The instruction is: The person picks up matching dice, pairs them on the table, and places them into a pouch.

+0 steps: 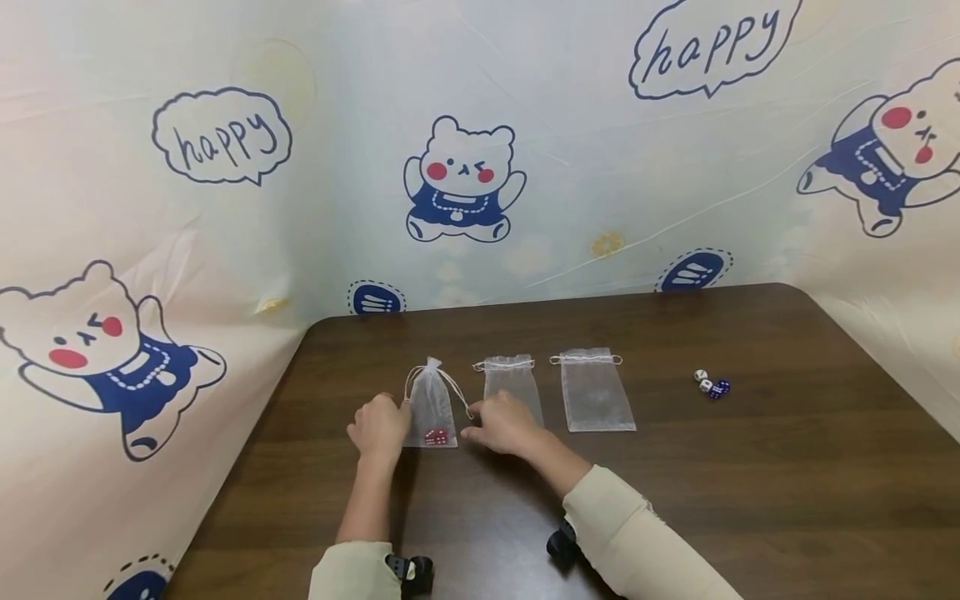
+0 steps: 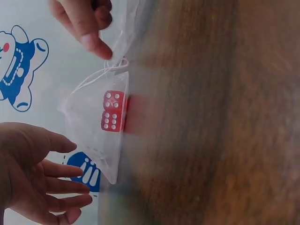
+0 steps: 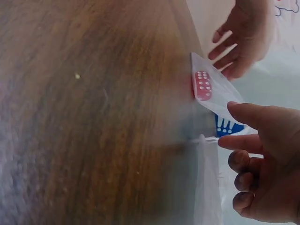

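Observation:
A sheer white drawstring bag stands on the table with its neck gathered and its cords looping out at both sides. Red dice show through its lower part. Beside the bag's left side is my left hand, its fingers spread and loosely bent in the left wrist view, gripping nothing. On the other side, my right hand has thumb and forefinger apart near the end of the right cord. Its other fingers curl inward, and nothing shows in its grasp. Whether a fingertip touches the cord, I cannot tell.
Two flat sheer bags lie to the right; my right hand partly covers the nearer one. White dice and blue dice sit together farther right on the brown table. A printed cloth hangs behind.

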